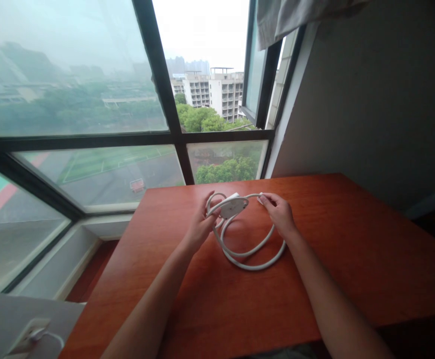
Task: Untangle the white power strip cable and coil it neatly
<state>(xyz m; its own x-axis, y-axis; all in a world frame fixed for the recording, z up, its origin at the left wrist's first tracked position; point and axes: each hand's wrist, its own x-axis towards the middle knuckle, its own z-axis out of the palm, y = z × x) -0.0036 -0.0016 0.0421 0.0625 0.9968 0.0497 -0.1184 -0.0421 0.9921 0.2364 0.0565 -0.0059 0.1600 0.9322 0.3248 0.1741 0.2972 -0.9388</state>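
A white power strip (234, 207) is held up over the table, its face with small dark openings partly turned toward me. My left hand (201, 223) is closed around loops of its cord, at the strip's left end. The white cord (253, 268) hangs in loose coils below, against the tabletop. My right hand (280, 213) pinches a white end of the cord, apparently the plug (261, 198), between thumb and fingers. The fingertips partly hide that end, so its shape is unclear.
The reddish-brown wooden table (202, 309) spans the space under my arms. Beyond its far edge stands a dark-framed window (176, 134), with one pane swung open. A grey curtain (292, 20) hangs at upper right. A wall socket (28, 334) with a white plug sits at lower left.
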